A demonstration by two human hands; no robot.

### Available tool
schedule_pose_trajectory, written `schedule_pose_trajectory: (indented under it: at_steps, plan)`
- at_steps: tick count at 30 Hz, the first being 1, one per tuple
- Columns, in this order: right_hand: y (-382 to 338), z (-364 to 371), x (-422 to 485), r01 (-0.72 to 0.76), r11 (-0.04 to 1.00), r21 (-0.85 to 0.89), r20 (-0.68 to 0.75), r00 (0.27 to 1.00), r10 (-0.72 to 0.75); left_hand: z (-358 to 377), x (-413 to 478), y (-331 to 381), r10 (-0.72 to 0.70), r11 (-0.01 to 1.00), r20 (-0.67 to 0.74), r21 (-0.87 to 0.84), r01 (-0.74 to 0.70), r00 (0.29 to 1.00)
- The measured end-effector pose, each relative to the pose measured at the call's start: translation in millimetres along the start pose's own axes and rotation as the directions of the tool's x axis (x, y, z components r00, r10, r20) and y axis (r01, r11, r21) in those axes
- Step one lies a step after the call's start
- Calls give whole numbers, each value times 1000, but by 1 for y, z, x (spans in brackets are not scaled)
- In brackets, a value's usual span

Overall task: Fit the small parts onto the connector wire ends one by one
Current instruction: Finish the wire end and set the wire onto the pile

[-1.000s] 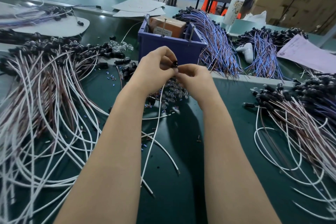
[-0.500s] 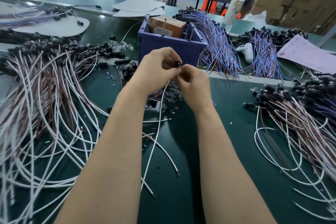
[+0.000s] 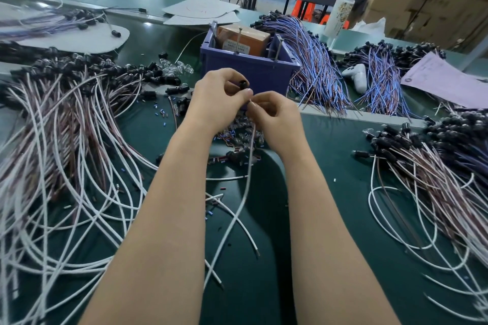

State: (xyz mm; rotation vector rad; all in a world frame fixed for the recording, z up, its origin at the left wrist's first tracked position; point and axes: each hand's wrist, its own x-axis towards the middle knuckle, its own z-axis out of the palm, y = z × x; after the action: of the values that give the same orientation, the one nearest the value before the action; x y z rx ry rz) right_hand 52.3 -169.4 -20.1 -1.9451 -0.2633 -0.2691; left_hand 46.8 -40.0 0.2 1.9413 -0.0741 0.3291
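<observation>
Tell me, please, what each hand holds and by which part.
Left hand pinches a small black part by its lower end; right hand pinches the white wire near its top.

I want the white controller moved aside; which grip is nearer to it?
Right. The right grip sits left of the white controller, past the blue bin's corner; the left grip is farther left, beyond the right one.

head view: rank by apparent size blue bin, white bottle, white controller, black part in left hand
1. blue bin
2. white bottle, though it stands farther back
3. white controller
4. black part, pinched by the left hand
</observation>
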Motion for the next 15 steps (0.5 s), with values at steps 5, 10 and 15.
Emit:
schedule_pose_trajectory:
  at_steps: [5,10,15]
  plan:
    - [-2,-2,1,-24,1000,19,23,999,24,3,-1,0,2,1000,-34,5,-2,999]
    - [-2,0,2,-48,999,-10,-18,999,47,5,-2,0,-13,1000,-17,-28,13,1000]
    - [-3,3,1,-34,999,3,-98,995,34,7,-3,1,-2,997,-17,-73,1,1000]
